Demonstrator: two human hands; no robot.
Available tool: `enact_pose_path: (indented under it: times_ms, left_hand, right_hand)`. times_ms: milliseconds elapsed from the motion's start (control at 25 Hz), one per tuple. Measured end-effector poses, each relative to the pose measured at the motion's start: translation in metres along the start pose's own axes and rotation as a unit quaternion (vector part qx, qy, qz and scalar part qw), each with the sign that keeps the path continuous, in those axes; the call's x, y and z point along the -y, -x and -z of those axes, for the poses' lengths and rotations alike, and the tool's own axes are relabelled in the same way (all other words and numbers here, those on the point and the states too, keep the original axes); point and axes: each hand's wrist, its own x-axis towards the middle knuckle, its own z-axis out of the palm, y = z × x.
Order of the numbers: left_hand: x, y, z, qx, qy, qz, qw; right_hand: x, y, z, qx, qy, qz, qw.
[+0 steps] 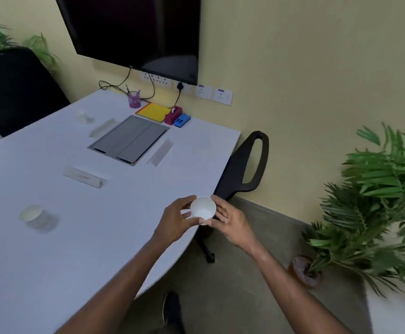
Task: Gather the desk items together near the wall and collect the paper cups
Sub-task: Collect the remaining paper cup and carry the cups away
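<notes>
Looks about halfway: pen holder (134,99), yellow pad (153,112), tape dispenser (173,115) and blue block (182,120) already sit by the tabletop's (52,261) wall edge, both hands' fingers (187,215) pinch one paper cup (203,208) over the right edge, while two more cups (33,214) (82,116) wait toward the left.

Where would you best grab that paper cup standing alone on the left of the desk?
The paper cup stands upright, mouth open upward, with bare desk all around. Probably wrap fingers around its side wall from the near side, gently, since thin paper walls crush easily.
</notes>
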Motion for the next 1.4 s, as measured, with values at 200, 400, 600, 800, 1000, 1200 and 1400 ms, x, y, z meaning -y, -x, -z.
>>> enact_pose_path:
  times_ms: [200,400,600,800,1000,1200,1400]
  left_hand:
    - [0.014,-0.081,0.017,-0.03,0.038,0.022,0.999]
    - [0.031,-0.157,0.038,-0.062,0.031,0.059,0.996]
    - [0.062,-0.228,0.046,-0.108,0.02,0.092,0.99]
    - [0.084,-0.297,0.048,-0.158,0.018,0.145,0.976]
    - [0.107,-0.359,0.035,-0.194,0.008,0.185,0.963]
    - [0.13,-0.391,0.008,-0.203,-0.007,0.193,0.96]
    - [0.145,-0.407,-0.014,-0.196,0.004,0.203,0.959]
  right_hand:
    - [0.01,-0.098,0.004,0.017,0.018,-0.029,0.999]
    - [0.025,-0.19,0.005,0.055,0.07,-0.033,0.995]
    - [0.024,-0.284,0.012,0.103,0.121,-0.035,0.987]
    - [0.016,-0.377,0.019,0.151,0.168,-0.022,0.974]
    - [-0.006,-0.457,0.032,0.194,0.229,-0.012,0.954]
    - [-0.041,-0.495,0.046,0.215,0.262,-0.026,0.94]
    - [-0.063,-0.51,0.06,0.257,0.282,-0.047,0.923]
